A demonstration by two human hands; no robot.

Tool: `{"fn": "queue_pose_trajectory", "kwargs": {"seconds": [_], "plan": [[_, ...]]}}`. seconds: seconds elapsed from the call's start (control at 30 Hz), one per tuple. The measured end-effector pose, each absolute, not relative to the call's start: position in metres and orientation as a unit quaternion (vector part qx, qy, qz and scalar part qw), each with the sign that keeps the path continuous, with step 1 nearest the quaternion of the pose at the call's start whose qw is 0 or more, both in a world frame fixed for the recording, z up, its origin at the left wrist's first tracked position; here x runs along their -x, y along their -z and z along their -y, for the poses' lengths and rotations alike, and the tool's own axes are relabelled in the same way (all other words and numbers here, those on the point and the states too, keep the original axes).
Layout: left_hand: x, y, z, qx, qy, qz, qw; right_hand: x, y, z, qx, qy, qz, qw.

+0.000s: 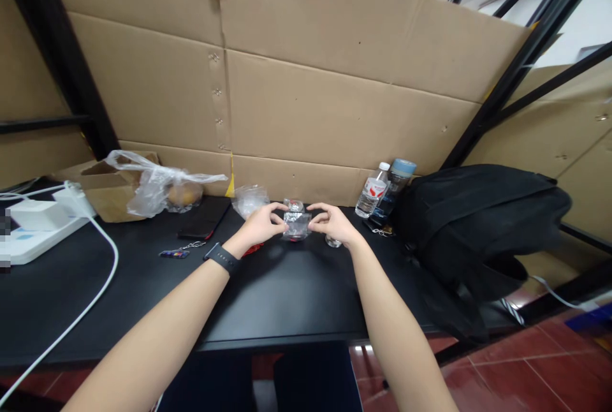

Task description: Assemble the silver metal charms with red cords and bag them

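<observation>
Between my two hands, just above the black table, is a small clear plastic packet (297, 226); what it contains is too small to make out. My left hand (262, 227) pinches its left edge with thumb and fingertips, and a dark watch sits on that wrist. My right hand (335, 223) grips the right edge the same way. Right behind the packet shows a small clear round object (294, 206). Another clear piece (333, 242) lies partly hidden below my right hand. Something red (253, 249) peeks out beside my left wrist.
A crumpled clear bag (249, 199), a black notebook-like item (203, 219) and a keychain (174, 253) lie to the left, near a tied plastic bag (160, 185) and a white power strip (48, 231). At right stand a water bottle (371, 194), a blue-lidded bottle (394, 190) and a black backpack (478, 227).
</observation>
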State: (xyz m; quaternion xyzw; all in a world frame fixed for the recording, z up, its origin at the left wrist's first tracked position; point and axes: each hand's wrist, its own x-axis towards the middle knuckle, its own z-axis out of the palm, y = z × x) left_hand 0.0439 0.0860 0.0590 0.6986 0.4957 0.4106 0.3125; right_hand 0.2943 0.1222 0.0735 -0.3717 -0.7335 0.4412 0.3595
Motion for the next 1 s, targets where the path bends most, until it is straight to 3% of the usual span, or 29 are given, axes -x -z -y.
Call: {"fn": "queue_pose_trajectory", "kwargs": {"seconds": [0.1, 0.33, 0.63, 0.83, 1.0], "plan": [[-0.044, -0.053, -0.086, -0.694, -0.374, -0.509, 0.346, -0.299, -0.072, -0.122, 0.372, -0.47, 0.742, 0.301], [-0.047, -0.049, -0.085, -0.693, -0.354, -0.535, 0.329, -0.29, -0.066, -0.124, 0.382, -0.423, 0.772, 0.28], [-0.053, -0.048, -0.081, -0.728, -0.237, -0.607, 0.214, -0.274, -0.043, -0.128, 0.425, -0.244, 0.833, 0.257], [-0.054, -0.042, -0.078, -0.789, -0.224, -0.57, 0.044, -0.268, -0.047, -0.119, 0.449, -0.117, 0.861, 0.209], [-0.053, -0.041, -0.077, -0.827, -0.192, -0.528, 0.038, -0.268, -0.052, -0.114, 0.426, -0.072, 0.888, 0.157]]}}
